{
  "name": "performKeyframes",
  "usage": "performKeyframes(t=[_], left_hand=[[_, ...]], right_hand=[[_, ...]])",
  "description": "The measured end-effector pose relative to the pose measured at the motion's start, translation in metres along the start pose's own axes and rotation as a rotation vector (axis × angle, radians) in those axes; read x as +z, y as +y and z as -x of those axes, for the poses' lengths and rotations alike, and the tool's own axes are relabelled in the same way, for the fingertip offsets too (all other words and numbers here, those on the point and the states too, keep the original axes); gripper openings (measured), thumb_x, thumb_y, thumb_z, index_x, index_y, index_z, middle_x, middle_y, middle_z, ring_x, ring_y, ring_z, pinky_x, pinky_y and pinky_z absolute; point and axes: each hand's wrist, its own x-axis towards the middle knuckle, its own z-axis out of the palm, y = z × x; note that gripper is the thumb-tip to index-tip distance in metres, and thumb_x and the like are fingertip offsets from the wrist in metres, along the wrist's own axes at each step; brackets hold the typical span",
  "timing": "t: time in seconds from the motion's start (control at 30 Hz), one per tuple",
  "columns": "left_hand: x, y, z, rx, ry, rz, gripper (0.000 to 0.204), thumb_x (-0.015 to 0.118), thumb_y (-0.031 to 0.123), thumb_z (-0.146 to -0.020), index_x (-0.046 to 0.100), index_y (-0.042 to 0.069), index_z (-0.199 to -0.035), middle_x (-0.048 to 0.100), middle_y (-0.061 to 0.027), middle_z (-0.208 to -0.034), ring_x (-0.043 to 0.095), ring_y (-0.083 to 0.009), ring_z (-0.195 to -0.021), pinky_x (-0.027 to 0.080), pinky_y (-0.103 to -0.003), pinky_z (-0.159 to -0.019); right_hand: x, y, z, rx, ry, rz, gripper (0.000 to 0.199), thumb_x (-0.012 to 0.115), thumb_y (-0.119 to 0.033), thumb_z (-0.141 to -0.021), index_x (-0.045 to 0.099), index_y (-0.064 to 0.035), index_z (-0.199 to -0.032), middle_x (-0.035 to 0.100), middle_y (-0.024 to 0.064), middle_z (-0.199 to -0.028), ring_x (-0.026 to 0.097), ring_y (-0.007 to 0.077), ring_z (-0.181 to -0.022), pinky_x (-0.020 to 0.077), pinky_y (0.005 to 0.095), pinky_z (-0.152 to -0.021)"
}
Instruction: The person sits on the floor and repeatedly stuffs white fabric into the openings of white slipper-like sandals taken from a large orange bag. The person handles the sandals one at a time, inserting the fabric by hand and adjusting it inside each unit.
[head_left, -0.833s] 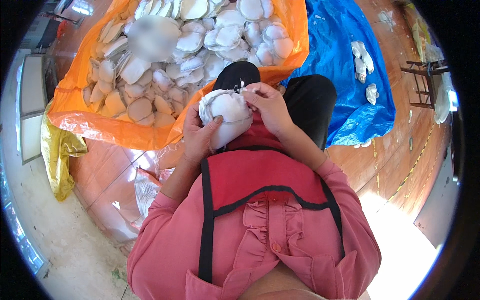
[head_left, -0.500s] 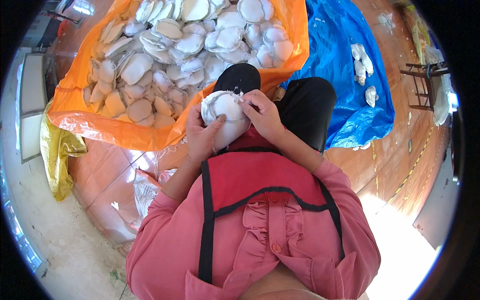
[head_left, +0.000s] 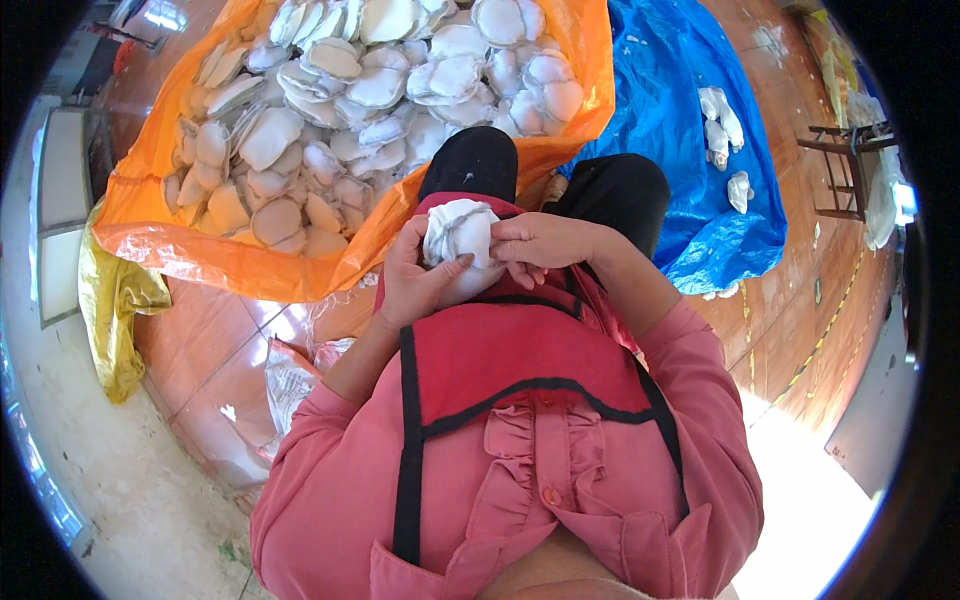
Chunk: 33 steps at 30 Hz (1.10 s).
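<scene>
A white, rounded fabric pad (head_left: 464,235) with frayed-looking grey edges is held over my lap, just in front of my knees. My left hand (head_left: 412,275) grips it from the left, thumb across its near face. On its right side, my right hand (head_left: 545,245) lies back upward with the fingers curled against the pad's edge. Part of the pad is hidden behind my fingers. Beyond my hands, many similar white pads (head_left: 270,138) lie heaped on an orange plastic sheet (head_left: 220,270).
A blue plastic sheet (head_left: 690,60) lies to the right with several white bundled pieces (head_left: 718,130) on it. Farther right stands a wooden stool (head_left: 850,170). A yellow sack (head_left: 115,320) hangs at the left, and a crumpled white bag (head_left: 288,385) lies beside my left arm.
My right hand has turned from a raised pinch at the pad's upper edge to a back-up hold on its right side. The pad looks more folded and sits slightly nearer my lap.
</scene>
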Motion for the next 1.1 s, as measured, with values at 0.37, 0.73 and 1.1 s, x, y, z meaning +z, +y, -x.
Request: performKeyframes(t=[0.37,0.73,1.1], left_hand=[[-0.004,-0.007,-0.005,-0.179,0.163,-0.183,0.048,0.078,0.015,-0.072,0.059,0.004,-0.115,0.063,-0.0079,-0.106,0.061,-0.0179,-0.098,0.048,-0.034,-0.089],[0.009,-0.007,-0.012,-0.159,0.133,-0.101,0.047,0.081,0.023,-0.078,0.058,0.004,-0.114,0.063,-0.005,-0.104,0.059,-0.0117,-0.092,0.05,-0.028,-0.081],[0.017,0.005,-0.013,-0.028,0.084,-0.319,0.045,0.08,0.028,-0.078,0.061,0.004,-0.11,0.063,-0.0093,-0.101,0.062,-0.0176,-0.092,0.05,-0.031,-0.08]], right_hand=[[0.014,0.037,-0.014,-0.309,0.728,0.07,0.02,0.064,-0.02,-0.09,0.068,-0.0024,-0.098,0.067,0.0055,-0.084,0.062,0.0129,-0.077,0.0511,0.0295,-0.073],[0.032,0.057,-0.04,-0.246,1.004,-0.012,0.018,0.071,-0.013,-0.08,0.066,-0.0036,-0.095,0.065,0.0061,-0.079,0.061,0.0144,-0.072,0.0501,0.0282,-0.069],[0.02,0.033,-0.002,0.046,0.148,0.09,0.067,0.049,-0.012,-0.088,0.019,0.0003,-0.147,0.067,0.0132,-0.082,0.065,0.0222,-0.064,0.054,0.0328,-0.06]])
